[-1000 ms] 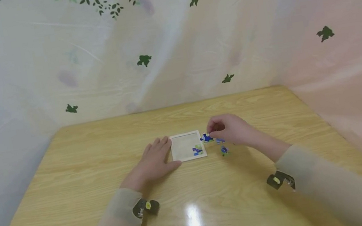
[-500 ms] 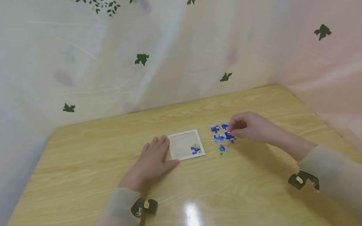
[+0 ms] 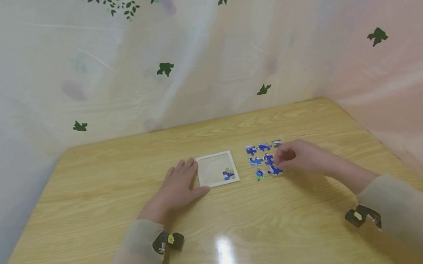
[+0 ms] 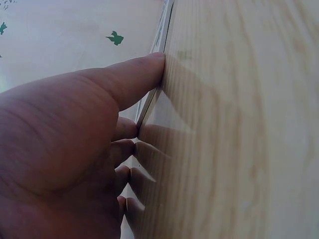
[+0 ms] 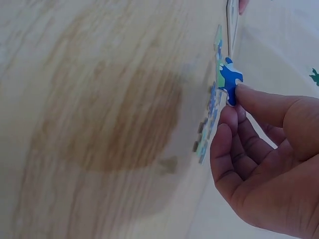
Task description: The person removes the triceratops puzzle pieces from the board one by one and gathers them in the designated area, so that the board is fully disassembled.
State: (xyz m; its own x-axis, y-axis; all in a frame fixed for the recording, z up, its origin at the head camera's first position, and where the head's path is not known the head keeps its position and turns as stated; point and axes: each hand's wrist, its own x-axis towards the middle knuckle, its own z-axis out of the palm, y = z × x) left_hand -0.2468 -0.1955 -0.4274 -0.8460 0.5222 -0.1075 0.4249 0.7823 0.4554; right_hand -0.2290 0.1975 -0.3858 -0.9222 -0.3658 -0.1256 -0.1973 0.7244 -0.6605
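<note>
My left hand (image 3: 176, 186) lies with its fingers extended at the left edge of a white square puzzle tray (image 3: 235, 165); the thumb reaches its near left corner. A small blue and green assembled patch (image 3: 228, 174) sits in the tray's near right corner. To the right of the tray, my right hand (image 3: 302, 156) pinches a blue, green and white jigsaw piece (image 5: 229, 79) between thumb and forefinger. It is tilted up, close over the near right side of several loose jigsaw pieces (image 3: 255, 161). The hand covers some of that group in the head view.
The wooden table (image 3: 117, 165) carries the tray and the loose pieces. Behind it hangs a pale curtain (image 3: 203, 82) with green leaf prints. Each sleeve has a dark wrist camera (image 3: 168, 241) on it. Glare shows on the table's near middle.
My right hand has carried the blue jigsaw piece from the tray's right edge rightward across the loose pieces, then a little nearer to me. The left hand has stayed at the tray.
</note>
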